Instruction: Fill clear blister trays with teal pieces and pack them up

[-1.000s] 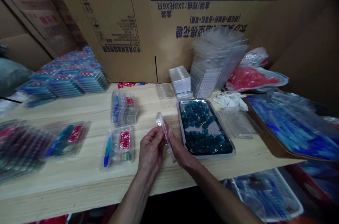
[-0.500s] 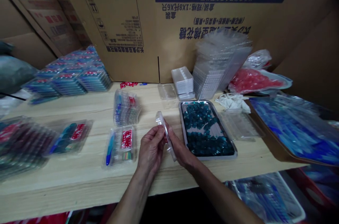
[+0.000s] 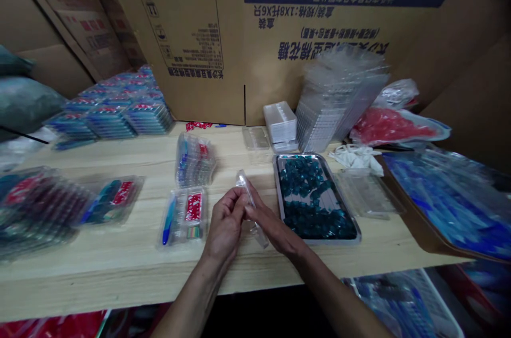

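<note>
Between my two hands a clear plastic case [image 3: 241, 178] stands on its edge, tilted, above the table. My left hand [image 3: 223, 226] pinches it with thumb and bent fingers from the left. On the other side, my right hand [image 3: 277, 229] grips it, its fingers partly hidden behind the plastic. To the right lies a metal tray [image 3: 319, 242] of dark teal wrapped pieces [image 3: 311, 215]. A filled clear pack [image 3: 183, 215] with a blue pen-like item, a red patterned packet and a small striped piece rests left of my left hand.
Similar packs [image 3: 195, 159] stand behind, with more stacks [image 3: 35, 205] at left. Tall clear trays [image 3: 331, 109] and a small white stack [image 3: 280, 125] stand before a big carton [image 3: 207, 98]. At right sit a red-filled bag [image 3: 395, 125] and a box of blue items [image 3: 443, 205].
The view has shifted slightly, so the table things appear farther right. My fingers have closed in together around the case, which remains held in both hands.
</note>
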Motion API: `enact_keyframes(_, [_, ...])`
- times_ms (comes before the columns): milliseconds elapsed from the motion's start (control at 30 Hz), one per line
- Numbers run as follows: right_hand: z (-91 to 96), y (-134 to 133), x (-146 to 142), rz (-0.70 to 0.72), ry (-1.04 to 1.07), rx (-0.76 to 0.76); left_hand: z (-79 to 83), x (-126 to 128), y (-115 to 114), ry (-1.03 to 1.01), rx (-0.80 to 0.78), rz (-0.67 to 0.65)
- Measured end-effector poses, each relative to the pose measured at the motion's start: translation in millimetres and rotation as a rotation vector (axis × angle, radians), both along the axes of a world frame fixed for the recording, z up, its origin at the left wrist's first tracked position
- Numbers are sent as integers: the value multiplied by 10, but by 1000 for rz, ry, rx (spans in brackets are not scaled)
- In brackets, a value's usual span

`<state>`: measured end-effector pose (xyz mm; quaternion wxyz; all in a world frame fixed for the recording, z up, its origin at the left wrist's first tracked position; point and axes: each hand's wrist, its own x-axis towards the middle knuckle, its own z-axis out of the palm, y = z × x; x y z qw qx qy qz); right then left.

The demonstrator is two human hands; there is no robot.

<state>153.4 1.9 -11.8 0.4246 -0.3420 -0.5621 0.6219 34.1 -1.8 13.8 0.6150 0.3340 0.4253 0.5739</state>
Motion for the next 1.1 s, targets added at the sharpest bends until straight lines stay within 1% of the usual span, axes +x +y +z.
enact_keyframes(67, [57,73,92,14,-30,-16,40,-123,26,-14,44,23])
enact_keyframes(100, [85,153,134,-3,-52,-21,61,-201,41,-26,76,53])
enact_keyframes(167, [147,411,193,-53,-145,16,107,-366,65,-59,121,116])
enact_keyframes(200, [185,579,205,-86,-231,68,129,-444,68,-79,122,128])
enact_keyframes(233, [228,757,206,-128,-335,119,147,-513,65,-102,112,121])
enact_keyframes(300, [325,1084,186,-260,-568,150,168,-614,41,-159,75,72])
enact_keyframes(333, [373,1200,173,-322,-651,156,167,-647,23,-186,58,45])
enact_keyframes(367, [413,1269,164,-355,-687,153,156,-668,6,-211,46,25])
enact_keyframes(400, [442,1284,160,-348,-659,137,137,-680,-11,-231,38,12])
enact_keyframes(433, [455,1247,164,-293,-570,98,111,-683,-23,-245,31,5])
enact_keyframes(533, [404,929,210,17,-140,-134,22,-646,-37,-263,24,-11])
enact_keyframes(567, [367,802,230,96,-24,-204,-5,-620,-35,-264,22,-20])
enact_keyframes(600, [326,686,248,146,59,-248,-28,-590,-31,-262,21,-28])
enact_keyframes(667, [254,522,283,160,137,-265,-69,-522,-17,-253,19,-46])
enact_keyframes(767, [220,442,347,112,116,-188,-145,-426,0,-212,-8,-65])
enact_keyframes(833, [268,431,399,60,-16,-64,-213,-371,-13,-130,-30,-22])
enact_keyframes(900, [357,396,432,-62,-292,160,-273,-330,-72,44,-4,93])
enact_keyframes(967, [441,326,416,-231,-688,429,-293,-321,-182,335,89,191])
enact_keyframes(1000, [464,281,382,-296,-901,537,-282,-336,-247,509,162,197])
enact_keyframes(1033, [466,231,327,-328,-1100,613,-257,-370,-310,684,248,180])
enact_keyframes(1067, [446,177,253,-322,-1268,657,-223,-424,-366,852,330,159])
enact_keyframes(1100, [403,121,161,-282,-1402,676,-184,-499,-407,1008,396,154])
